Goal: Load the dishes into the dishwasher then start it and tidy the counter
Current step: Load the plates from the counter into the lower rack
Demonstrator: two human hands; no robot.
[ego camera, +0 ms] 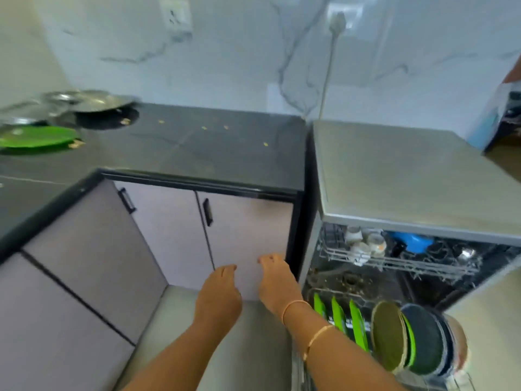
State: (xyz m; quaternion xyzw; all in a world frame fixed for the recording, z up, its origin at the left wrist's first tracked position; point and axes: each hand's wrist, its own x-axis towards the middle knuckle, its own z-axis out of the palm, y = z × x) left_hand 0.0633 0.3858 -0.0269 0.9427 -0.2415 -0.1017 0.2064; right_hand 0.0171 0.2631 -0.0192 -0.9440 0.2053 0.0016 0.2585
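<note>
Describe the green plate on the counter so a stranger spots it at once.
Find the dark counter left of the open dishwasher. At its far left end lies the green plate, flat, the only bright dish beside grey steel dishes.

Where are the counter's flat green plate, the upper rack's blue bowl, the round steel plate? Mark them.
flat green plate [36, 136]: head view, top face.
blue bowl [413, 241]: head view, outer wall.
round steel plate [97, 101]: head view, inner face.
</note>
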